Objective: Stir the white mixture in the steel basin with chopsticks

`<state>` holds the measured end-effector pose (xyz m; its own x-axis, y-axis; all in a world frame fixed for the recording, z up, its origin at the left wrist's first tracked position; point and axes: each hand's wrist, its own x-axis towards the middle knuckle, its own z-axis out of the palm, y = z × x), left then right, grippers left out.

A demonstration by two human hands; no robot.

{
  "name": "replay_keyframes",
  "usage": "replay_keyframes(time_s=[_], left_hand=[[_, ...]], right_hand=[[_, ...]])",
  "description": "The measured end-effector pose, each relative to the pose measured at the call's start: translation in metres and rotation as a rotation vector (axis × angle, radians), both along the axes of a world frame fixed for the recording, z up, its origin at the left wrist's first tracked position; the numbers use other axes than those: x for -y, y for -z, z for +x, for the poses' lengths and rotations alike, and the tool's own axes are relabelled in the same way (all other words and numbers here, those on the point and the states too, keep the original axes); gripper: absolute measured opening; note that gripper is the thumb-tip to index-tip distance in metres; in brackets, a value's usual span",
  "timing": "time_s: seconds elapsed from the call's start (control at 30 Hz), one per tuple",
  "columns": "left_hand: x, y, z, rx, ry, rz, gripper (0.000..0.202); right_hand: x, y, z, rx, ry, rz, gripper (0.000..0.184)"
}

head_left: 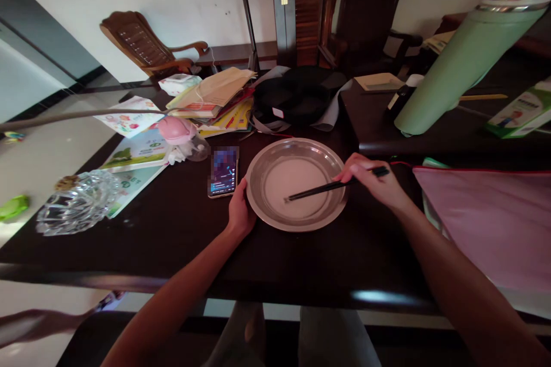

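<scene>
A round metal basin [297,223] stands on the dark table in front of me, with a pale, whitish layer [297,175] covering its bottom. My left hand [241,210] grips the basin's left rim, thumb up along the edge. In my right hand [370,178] is a pair of black chopsticks [321,190], pinched between the fingers and slanting down to the left. Their tips reach the pale layer near the middle of the basin. Just left of the basin lies a phone [223,172] with its screen lit.
At the left are a glass bowl [77,203], a pink-topped bottle [176,130] and booklets [138,152]. Books and papers [224,97] pile up behind, beside a black round object [297,94]. A green thermos [465,63] and a pink zip pouch [491,218] are at the right.
</scene>
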<state>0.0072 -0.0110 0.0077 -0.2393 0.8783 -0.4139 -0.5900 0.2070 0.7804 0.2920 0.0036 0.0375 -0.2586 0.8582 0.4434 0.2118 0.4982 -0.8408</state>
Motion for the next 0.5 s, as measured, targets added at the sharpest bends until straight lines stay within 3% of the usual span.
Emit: replay_keyframes(time_s=[0.1, 0.23, 0.33, 0.43, 0.5], left_hand=[[0.0, 0.0, 0.0, 0.017, 0.002, -0.005, 0.021], [0.0, 0.0, 0.0, 0.03, 0.014, 0.011, 0.022], [0.0, 0.0, 0.0, 0.034, 0.003, 0.008, 0.021], [0.0, 0.0, 0.0, 0.041, -0.013, 0.002, 0.02], [-0.001, -0.001, 0.001, 0.047, -0.015, 0.006, 0.021]], right_hand=[[-0.001, 0.001, -0.004, 0.093, 0.043, 0.053, 0.027], [-0.005, 0.002, 0.013, -0.111, 0.249, 0.028, 0.036], [-0.003, 0.002, 0.014, -0.202, 0.17, -0.031, 0.042], [0.0, 0.001, 0.001, -0.053, 0.021, -0.042, 0.035], [0.0, 0.001, -0.005, 0.066, -0.006, 0.014, 0.029]])
